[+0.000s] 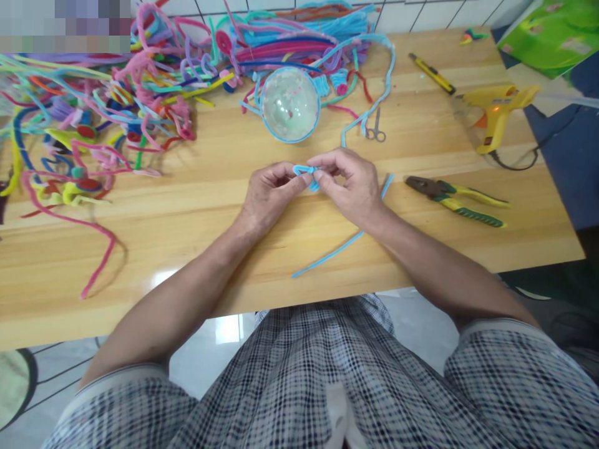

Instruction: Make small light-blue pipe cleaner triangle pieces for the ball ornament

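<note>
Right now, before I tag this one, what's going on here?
A person is working with both bare hands at a wooden table. The left hand and right hand pinch a small bent piece of fuzzy blue stem between them. A loose, straighter blue stem lies partly under the right forearm. Yellow-and-green pliers and a yellow glue gun with its light on rest further right.

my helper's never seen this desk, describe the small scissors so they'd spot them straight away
On the wooden table, find the round clear bowl near the pile of colourful fuzzy stems. Just right of it in the picture lie the small scissors, beside a looping blue stem. They are plain metal with finger loops, unlike the yellow-handled pliers.
</note>
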A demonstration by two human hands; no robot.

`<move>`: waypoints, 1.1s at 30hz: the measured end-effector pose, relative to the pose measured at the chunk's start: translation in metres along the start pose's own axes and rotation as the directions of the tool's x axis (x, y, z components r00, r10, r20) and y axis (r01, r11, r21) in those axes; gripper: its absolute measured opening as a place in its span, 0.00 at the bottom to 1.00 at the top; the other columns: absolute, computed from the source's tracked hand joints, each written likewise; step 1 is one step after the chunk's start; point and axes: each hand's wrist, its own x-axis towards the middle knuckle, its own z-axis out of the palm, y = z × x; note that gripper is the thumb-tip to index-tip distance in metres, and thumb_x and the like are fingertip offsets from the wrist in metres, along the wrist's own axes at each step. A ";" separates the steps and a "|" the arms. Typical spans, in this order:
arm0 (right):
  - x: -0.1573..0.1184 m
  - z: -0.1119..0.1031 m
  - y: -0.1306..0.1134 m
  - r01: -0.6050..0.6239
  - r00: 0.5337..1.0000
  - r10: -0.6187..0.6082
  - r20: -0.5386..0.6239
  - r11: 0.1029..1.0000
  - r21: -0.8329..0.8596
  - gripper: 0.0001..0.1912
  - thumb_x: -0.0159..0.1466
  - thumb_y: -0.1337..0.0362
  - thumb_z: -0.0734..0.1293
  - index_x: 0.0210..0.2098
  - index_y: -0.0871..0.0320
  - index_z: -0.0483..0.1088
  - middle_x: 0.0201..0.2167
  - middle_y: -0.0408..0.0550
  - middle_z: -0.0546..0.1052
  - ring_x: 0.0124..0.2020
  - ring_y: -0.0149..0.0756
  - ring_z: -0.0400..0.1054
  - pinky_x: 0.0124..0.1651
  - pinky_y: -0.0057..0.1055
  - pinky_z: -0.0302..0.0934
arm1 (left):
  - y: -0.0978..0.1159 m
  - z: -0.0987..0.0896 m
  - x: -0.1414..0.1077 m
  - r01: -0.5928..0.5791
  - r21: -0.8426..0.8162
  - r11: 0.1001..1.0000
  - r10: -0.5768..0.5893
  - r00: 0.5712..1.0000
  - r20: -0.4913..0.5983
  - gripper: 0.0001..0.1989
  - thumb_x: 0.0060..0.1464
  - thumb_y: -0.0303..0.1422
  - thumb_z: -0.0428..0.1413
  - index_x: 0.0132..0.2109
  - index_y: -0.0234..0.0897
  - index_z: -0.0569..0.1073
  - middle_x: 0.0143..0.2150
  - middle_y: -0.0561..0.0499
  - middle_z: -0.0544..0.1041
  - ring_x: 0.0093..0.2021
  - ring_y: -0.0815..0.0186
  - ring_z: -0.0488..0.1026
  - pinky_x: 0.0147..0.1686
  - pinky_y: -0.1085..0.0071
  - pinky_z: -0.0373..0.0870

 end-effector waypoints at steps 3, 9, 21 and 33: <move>0.001 0.001 0.007 0.100 0.995 -0.100 0.017 0.994 -0.043 0.16 0.74 0.45 0.76 0.47 0.49 0.84 0.42 0.46 0.84 0.46 0.41 0.78 0.53 0.40 0.74 | 0.003 0.000 0.000 0.006 0.031 0.999 -0.005 1.000 -0.011 0.24 0.53 0.56 0.78 0.32 0.42 0.85 0.26 0.56 0.77 0.27 0.70 0.69 0.30 0.69 0.68; 0.004 -0.001 0.018 0.236 0.971 -0.229 0.063 0.961 -0.143 0.17 0.78 0.46 0.72 0.51 0.51 0.83 0.43 0.46 0.85 0.45 0.40 0.79 0.52 0.39 0.74 | 0.003 -0.002 0.000 0.012 0.086 0.996 -0.009 0.999 -0.036 0.24 0.51 0.55 0.80 0.31 0.41 0.84 0.25 0.56 0.76 0.26 0.71 0.66 0.29 0.69 0.65; 0.006 -0.005 0.016 0.160 0.984 -0.146 0.105 0.977 -0.140 0.19 0.79 0.45 0.70 0.42 0.53 0.78 0.38 0.44 0.83 0.40 0.38 0.75 0.46 0.37 0.69 | -0.006 -0.001 -0.003 0.021 0.184 0.983 -0.015 0.999 -0.033 0.23 0.54 0.56 0.77 0.35 0.40 0.85 0.28 0.54 0.81 0.29 0.68 0.72 0.31 0.69 0.66; 0.006 -0.003 0.016 0.153 0.981 -0.137 0.136 0.981 -0.115 0.18 0.79 0.44 0.69 0.40 0.50 0.70 0.35 0.42 0.75 0.40 0.40 0.71 0.51 0.41 0.72 | 0.006 0.005 -0.007 0.033 0.137 0.990 -0.032 0.999 -0.005 0.25 0.60 0.57 0.74 0.30 0.41 0.83 0.23 0.56 0.72 0.25 0.70 0.64 0.27 0.67 0.59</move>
